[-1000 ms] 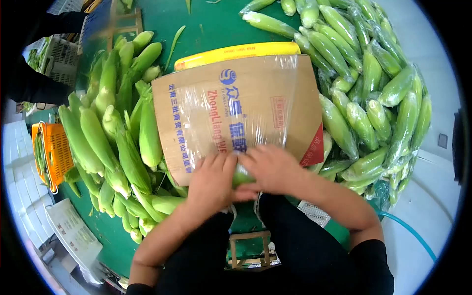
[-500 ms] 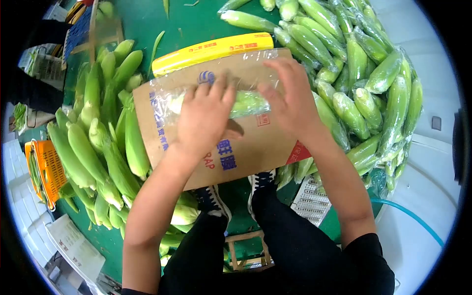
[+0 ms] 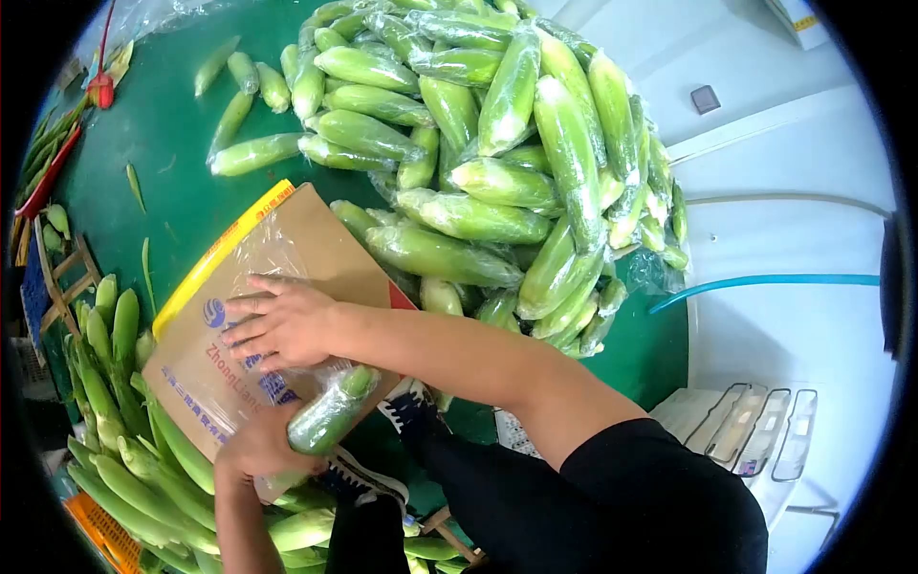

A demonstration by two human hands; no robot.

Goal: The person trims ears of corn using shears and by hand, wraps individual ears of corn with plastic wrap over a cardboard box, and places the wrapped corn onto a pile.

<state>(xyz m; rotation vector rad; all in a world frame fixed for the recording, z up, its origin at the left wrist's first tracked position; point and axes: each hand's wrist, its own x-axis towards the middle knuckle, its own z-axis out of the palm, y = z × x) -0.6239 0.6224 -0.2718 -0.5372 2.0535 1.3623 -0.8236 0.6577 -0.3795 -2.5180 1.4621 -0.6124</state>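
Note:
A film-wrapped ear of corn (image 3: 330, 413) lies slanted near the lower edge of the cardboard box (image 3: 325, 239). My left hand (image 3: 263, 442) is closed on its lower end, its fingers partly hidden. Flat on the box top, my right hand (image 3: 280, 323) has its fingers spread on the clear film (image 3: 268, 253). A yellow roll (image 3: 222, 251) runs along the box's far left edge. Unwrapped corn (image 3: 143, 478) is piled at the left, close to my left hand.
A large heap of wrapped corn (image 3: 488, 201) lies beyond the box to the right. An orange basket (image 3: 105, 536) shows at the lower left. A teal hose (image 3: 765, 280) crosses the pale surface at right. My shoes (image 3: 363, 478) are below the box.
The view has turned toward the right. The wrapped ear has moved from the middle of the box to its near edge, in my left hand. My right hand now lies flat on the box.

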